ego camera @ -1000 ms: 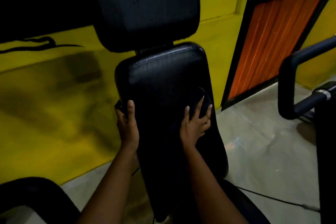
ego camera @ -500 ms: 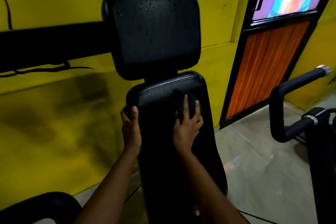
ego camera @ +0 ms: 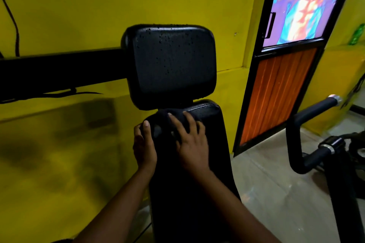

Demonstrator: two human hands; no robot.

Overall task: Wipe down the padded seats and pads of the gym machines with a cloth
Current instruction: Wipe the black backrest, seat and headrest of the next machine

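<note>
- Far left of the back pad (ego camera: 214,124), a thick black bar (ego camera: 59,69) runs level across the yellow wall (ego camera: 79,6) and ends behind the upper pad. A thin dark cable hangs just under it.
- My left grip (ego camera: 144,144) is clamped on the back pad's left edge, near its top. The thumb lies up along the front face. The other fingers go round behind the edge, where I cannot see them.
- The cloth (ego camera: 161,118) is dark and hard to tell from the vinyl. It is bunched on the back pad's top left corner, just beside my left thumb and just below the upper pad.
- The upper pad (ego camera: 171,65) stands directly above the back pad, upright, with small droplets beaded on its face.
- My right grip (ego camera: 190,140) is spread apart, palm down, with the fingers splayed and pressing the cloth flat against the back pad's front, near the top.
- To the right of the back pad stands a black-framed door (ego camera: 276,94) with an orange slatted lower panel and a bright coloured picture above.
- Furthest right of the back pad, a black padded handlebar (ego camera: 312,114) with a silver end cap rises over the pale floor (ego camera: 276,193).
</note>
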